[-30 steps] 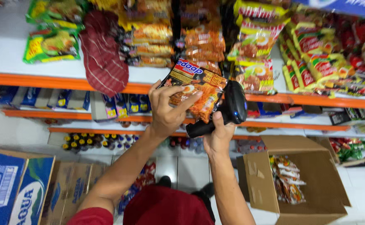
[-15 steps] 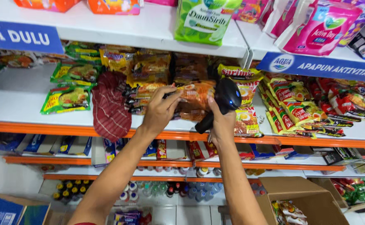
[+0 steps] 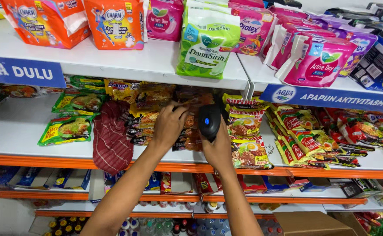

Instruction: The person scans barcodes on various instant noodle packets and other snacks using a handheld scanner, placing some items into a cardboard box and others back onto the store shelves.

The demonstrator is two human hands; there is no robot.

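Left hand [image 3: 169,124] pinches a noodle packet [image 3: 190,98] deep on the shelf [image 3: 21,131] — right hand [image 3: 217,148], beside it, grips a scanner [image 3: 209,121].

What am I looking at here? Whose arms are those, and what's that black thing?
The camera sits on a person's head, so you see their own two arms reaching toward a shop shelf. The right hand holds a black handheld scanner with a small blue light. The left hand reaches in among stacked orange noodle packets. A red striped cloth hangs over the shelf edge beside green noodle packets. Soft pink and green packs sit on the shelf above.
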